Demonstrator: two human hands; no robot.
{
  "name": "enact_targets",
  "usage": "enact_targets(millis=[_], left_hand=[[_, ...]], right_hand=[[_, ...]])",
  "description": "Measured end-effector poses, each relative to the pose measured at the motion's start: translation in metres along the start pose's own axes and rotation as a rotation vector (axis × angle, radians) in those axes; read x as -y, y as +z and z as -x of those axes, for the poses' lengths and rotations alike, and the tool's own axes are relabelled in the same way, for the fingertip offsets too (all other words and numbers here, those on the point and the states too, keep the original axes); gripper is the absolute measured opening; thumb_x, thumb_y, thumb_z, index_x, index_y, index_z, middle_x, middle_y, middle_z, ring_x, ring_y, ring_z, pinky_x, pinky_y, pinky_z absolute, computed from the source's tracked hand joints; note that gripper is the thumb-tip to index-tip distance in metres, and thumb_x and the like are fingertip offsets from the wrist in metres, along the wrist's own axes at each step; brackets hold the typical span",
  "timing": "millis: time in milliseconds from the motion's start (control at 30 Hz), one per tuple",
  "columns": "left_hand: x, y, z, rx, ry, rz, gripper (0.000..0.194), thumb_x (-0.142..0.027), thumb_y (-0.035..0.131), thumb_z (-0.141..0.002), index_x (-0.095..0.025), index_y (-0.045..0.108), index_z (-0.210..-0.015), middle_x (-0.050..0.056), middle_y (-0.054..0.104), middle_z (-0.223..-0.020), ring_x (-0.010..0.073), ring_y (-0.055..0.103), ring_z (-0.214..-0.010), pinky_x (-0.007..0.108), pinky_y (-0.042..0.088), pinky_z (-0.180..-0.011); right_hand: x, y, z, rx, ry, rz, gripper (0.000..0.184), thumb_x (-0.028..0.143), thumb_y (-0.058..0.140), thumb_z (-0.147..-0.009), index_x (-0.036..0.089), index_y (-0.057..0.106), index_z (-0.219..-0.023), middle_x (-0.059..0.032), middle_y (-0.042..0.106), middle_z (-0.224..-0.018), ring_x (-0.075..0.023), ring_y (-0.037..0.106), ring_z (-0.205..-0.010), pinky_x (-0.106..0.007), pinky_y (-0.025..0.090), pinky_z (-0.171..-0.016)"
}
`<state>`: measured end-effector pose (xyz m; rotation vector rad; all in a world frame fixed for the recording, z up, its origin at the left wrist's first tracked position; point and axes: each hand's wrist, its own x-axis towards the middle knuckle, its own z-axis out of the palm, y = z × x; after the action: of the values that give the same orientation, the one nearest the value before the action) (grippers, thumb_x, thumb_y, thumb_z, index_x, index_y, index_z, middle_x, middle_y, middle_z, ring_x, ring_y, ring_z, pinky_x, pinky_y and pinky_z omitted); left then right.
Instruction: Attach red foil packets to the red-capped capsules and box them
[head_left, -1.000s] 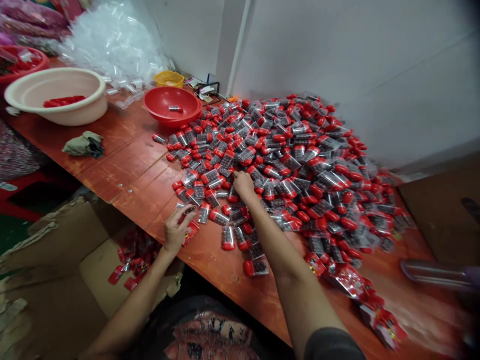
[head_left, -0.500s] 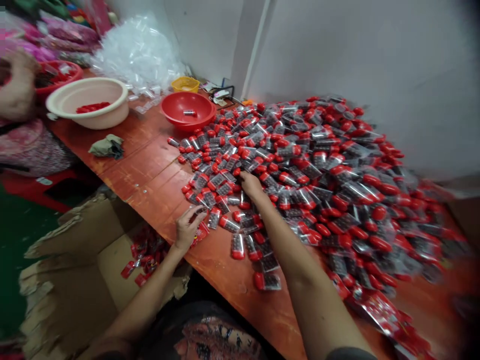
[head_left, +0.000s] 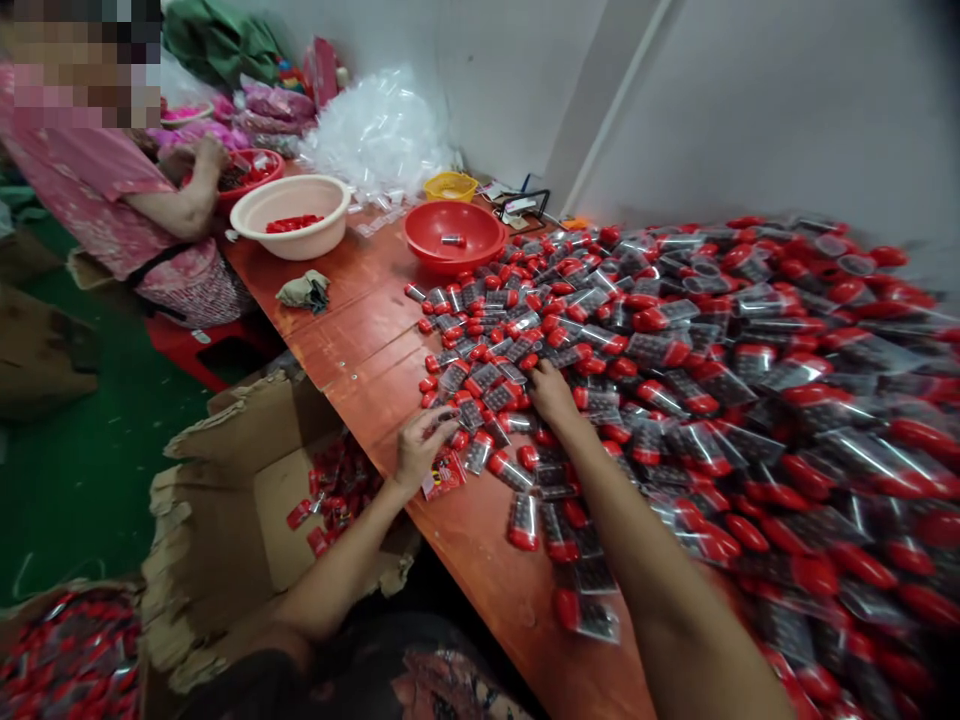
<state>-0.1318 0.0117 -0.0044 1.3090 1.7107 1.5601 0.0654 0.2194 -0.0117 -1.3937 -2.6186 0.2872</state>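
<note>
A big heap of small clear containers with red caps and dark contents covers the tabletop. My left hand is at the heap's near left edge, its fingers curled around what looks like one of these clear containers, mostly hidden by the fingers. Just beside its wrist lies a flat red printed packet on the table. My right hand reaches into the heap, fingers bent together among the containers. A red cap shows by its fingertips, but what they grip is hidden.
On the orange table stand a red bowl, a cream basin and a yellow basket. A crumpled cloth lies nearby. Below the edge sits an open cardboard box with red packets. A co-worker sits at left.
The view has swung left, so the co-worker and a second box of red items now show. My right hand stays in the heap; my left hand stays near the packet.
</note>
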Motion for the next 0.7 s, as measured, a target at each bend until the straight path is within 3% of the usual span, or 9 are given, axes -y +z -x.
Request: enact_targets(millis=[200, 367, 500, 700], left_hand=[[0.007, -0.017, -0.064, -0.121, -0.032, 0.069, 0.031, -0.039, 0.064, -0.082, -0.019, 0.070, -0.104, 0.007, 0.072, -0.102, 0.0195, 0.066, -0.094, 0.034, 0.051, -0.089], [0.018, -0.020, -0.117, -0.005, -0.194, 0.380, 0.035, -0.032, 0.073, -0.069, -0.015, 0.070, -0.099, 0.007, 0.073, -0.097, 0.0187, 0.067, -0.088, 0.037, 0.050, -0.088], [0.021, -0.028, -0.122, 0.082, -0.285, 0.471, 0.040, -0.023, 0.078, -0.059, -0.015, 0.071, -0.097, 0.005, 0.073, -0.094, 0.0192, 0.067, -0.086, 0.037, 0.050, -0.086], [0.021, -0.039, -0.106, 0.151, -0.337, 0.504, 0.041, -0.017, 0.075, -0.060, -0.015, 0.072, -0.100, 0.004, 0.074, -0.097, 0.0164, 0.066, -0.081, 0.029, 0.050, -0.077]], right_hand=[[-0.008, 0.004, -0.006, 0.035, -0.084, 0.000, 0.040, 0.007, 0.046, -0.079, 0.013, 0.069, -0.111, -0.0142, 0.064, -0.119, -0.0248, 0.058, -0.099, -0.035, 0.044, -0.092], [-0.014, 0.000, -0.001, 0.016, -0.105, -0.035, 0.037, 0.008, 0.043, -0.079, 0.015, 0.073, -0.100, -0.0100, 0.069, -0.109, -0.0215, 0.060, -0.097, -0.031, 0.047, -0.089], [-0.020, -0.005, 0.010, 0.000, -0.102, -0.053, 0.040, 0.005, 0.042, -0.079, 0.018, 0.073, -0.101, -0.0087, 0.069, -0.106, -0.0204, 0.062, -0.097, -0.029, 0.048, -0.087], [-0.017, 0.000, 0.012, -0.047, -0.049, 0.029, 0.035, 0.014, 0.043, -0.087, 0.011, 0.069, -0.111, -0.0188, 0.060, -0.122, -0.0278, 0.055, -0.107, -0.037, 0.043, -0.095]])
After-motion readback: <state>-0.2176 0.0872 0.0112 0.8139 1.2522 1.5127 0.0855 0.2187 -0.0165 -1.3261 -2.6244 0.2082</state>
